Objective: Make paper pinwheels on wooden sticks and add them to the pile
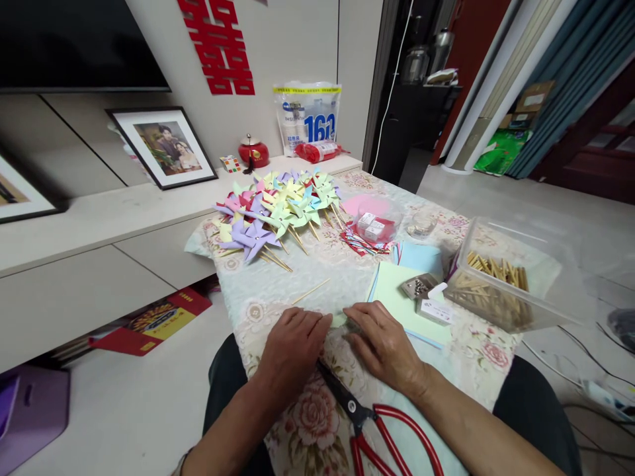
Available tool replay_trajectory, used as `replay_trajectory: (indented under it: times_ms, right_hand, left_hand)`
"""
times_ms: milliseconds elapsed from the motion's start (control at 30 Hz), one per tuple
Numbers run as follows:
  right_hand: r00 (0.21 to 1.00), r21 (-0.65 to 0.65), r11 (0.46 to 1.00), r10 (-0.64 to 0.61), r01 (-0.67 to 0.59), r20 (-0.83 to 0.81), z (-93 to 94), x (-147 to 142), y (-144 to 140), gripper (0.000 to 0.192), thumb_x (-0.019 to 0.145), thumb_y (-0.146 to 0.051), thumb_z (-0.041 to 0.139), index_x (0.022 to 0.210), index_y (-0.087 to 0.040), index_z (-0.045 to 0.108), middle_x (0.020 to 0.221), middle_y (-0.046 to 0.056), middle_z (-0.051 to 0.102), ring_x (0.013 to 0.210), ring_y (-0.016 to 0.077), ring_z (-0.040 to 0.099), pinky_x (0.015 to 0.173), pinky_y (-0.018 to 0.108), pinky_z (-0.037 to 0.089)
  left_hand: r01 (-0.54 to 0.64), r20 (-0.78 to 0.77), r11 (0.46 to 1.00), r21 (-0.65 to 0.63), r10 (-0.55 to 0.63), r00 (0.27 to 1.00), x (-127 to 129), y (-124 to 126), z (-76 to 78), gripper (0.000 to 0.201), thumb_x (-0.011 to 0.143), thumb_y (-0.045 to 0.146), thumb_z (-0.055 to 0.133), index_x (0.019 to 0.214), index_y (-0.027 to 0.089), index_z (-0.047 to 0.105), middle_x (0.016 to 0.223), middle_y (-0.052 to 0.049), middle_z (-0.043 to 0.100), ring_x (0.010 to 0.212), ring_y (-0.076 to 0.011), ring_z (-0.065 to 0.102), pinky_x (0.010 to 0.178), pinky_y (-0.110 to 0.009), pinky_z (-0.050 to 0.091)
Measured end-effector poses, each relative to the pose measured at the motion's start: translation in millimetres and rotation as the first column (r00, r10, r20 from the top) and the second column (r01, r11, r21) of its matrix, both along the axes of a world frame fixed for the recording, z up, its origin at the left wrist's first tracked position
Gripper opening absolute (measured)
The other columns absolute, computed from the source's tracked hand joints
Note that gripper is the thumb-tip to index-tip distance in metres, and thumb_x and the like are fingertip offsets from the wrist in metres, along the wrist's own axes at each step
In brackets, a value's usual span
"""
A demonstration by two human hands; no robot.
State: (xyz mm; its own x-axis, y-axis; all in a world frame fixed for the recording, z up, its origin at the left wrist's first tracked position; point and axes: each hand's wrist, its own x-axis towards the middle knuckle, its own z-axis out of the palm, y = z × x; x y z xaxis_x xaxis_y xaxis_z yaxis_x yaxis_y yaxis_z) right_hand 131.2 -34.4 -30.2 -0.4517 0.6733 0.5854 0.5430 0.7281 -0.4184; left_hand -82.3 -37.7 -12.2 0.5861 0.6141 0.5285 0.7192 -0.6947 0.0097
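Observation:
My left hand and my right hand lie side by side on the flowered tablecloth, fingertips pressing a small pale green paper piece between them. The paper is mostly hidden under my fingers. Red-handled scissors lie just below my hands near the table's front edge. A single wooden stick rests above my left hand. A stack of pale green and blue paper sheets sits to the right of my right hand.
A pile of pastel paper pinwheels covers the far table. A clear box of wooden sticks stands at right, with a stapler beside it. A clear tub and glass sit behind. Framed photo leans on the left shelf.

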Motion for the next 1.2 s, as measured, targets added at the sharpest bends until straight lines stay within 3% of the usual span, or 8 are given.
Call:
replay_trajectory:
  times_ms: [167,267,433,533,600,867,1067,1200]
  right_hand:
    - [1.000,-0.014,1.000,0.023,-0.024,-0.019,3.4,0.3,-0.3,0.018,0.094,-0.011,0.049,0.101,-0.019,0.064,0.084,0.008,0.066,0.077,0.0212,0.057,0.068,0.036,0.051]
    - [0.996,-0.079,0.997,0.017,-0.024,-0.088,6.2,1.3,-0.6,0.016,0.094,-0.011,0.050,0.092,-0.019,0.064,0.078,0.006,0.065,0.075,0.0196,0.057,0.067,0.034,0.049]
    - [0.968,-0.249,0.968,-0.029,-0.035,-0.250,8.7,4.2,-1.4,0.013,0.094,-0.017,0.055,0.090,-0.019,0.066,0.076,0.004,0.064,0.071,0.0169,0.059,0.064,0.030,0.046]
    - [0.956,-0.347,0.936,-0.044,-0.062,-0.289,9.5,5.8,-1.7,0.012,0.093,-0.021,0.057,0.087,-0.019,0.068,0.074,0.002,0.062,0.067,0.0155,0.057,0.062,0.028,0.044]
    - [0.951,-0.408,0.910,-0.057,-0.076,-0.304,10.3,6.5,-1.6,0.013,0.092,-0.023,0.059,0.084,-0.019,0.068,0.071,0.001,0.059,0.064,0.0146,0.054,0.060,0.027,0.041]
    - [0.866,-0.621,0.748,-0.128,-0.236,-0.484,12.7,6.7,-0.5,0.020,0.088,-0.034,0.067,0.077,-0.018,0.067,0.068,-0.003,0.053,0.062,0.0111,0.045,0.058,0.024,0.036]
    - [0.773,-0.622,0.662,-0.101,-0.417,-0.626,11.9,7.4,2.4,0.019,0.085,-0.038,0.072,0.083,-0.019,0.073,0.085,0.003,0.062,0.079,0.0167,0.060,0.073,0.029,0.049]
    - [0.773,-0.577,0.678,-0.019,-0.456,-0.634,15.2,9.2,3.2,0.016,0.087,-0.036,0.071,0.087,-0.022,0.077,0.100,0.006,0.063,0.091,0.0184,0.062,0.081,0.031,0.051]
  left_hand:
    - [-0.012,0.214,0.998,-0.064,0.025,0.976,7.0,-12.4,1.0,0.025,0.092,0.010,0.047,0.112,0.016,0.062,0.094,-0.006,0.074,0.085,-0.0211,0.068,0.079,-0.038,0.053]
    - [-0.102,0.432,0.947,-0.305,0.233,0.871,11.8,-16.9,-8.0,0.039,0.088,0.012,0.052,0.126,0.019,0.057,0.113,-0.010,0.072,0.101,-0.0234,0.068,0.086,-0.041,0.054]
    - [0.349,0.718,0.627,-0.696,0.606,0.343,29.0,-19.9,-13.9,0.050,0.080,0.029,0.068,0.127,0.015,0.053,0.114,-0.013,0.072,0.098,-0.0229,0.071,0.084,-0.038,0.057]
    - [0.564,0.659,0.459,-0.686,0.722,0.214,37.8,-19.8,-8.3,0.050,0.074,0.032,0.077,0.118,0.015,0.059,0.107,-0.010,0.074,0.089,-0.0206,0.071,0.080,-0.034,0.056]
    - [0.615,0.654,0.442,-0.653,0.739,0.163,40.6,-18.9,-5.3,0.048,0.071,0.031,0.081,0.113,0.016,0.063,0.102,-0.007,0.075,0.084,-0.0181,0.070,0.077,-0.031,0.055]
    - [0.676,0.695,0.439,-0.592,0.702,0.152,48.3,-15.8,-2.5,0.031,0.068,0.028,0.083,0.096,0.017,0.074,0.087,-0.004,0.076,0.082,-0.0190,0.068,0.081,-0.032,0.052]
    - [0.669,0.681,0.435,-0.603,0.718,0.146,48.9,-18.7,-2.0,0.027,0.072,0.021,0.078,0.098,0.020,0.074,0.086,-0.002,0.073,0.080,-0.0157,0.064,0.078,-0.027,0.049]
    - [0.747,0.591,0.279,-0.603,0.785,0.184,43.6,-24.8,4.1,0.033,0.078,0.026,0.072,0.110,0.019,0.070,0.085,-0.005,0.071,0.071,-0.0168,0.064,0.067,-0.029,0.052]
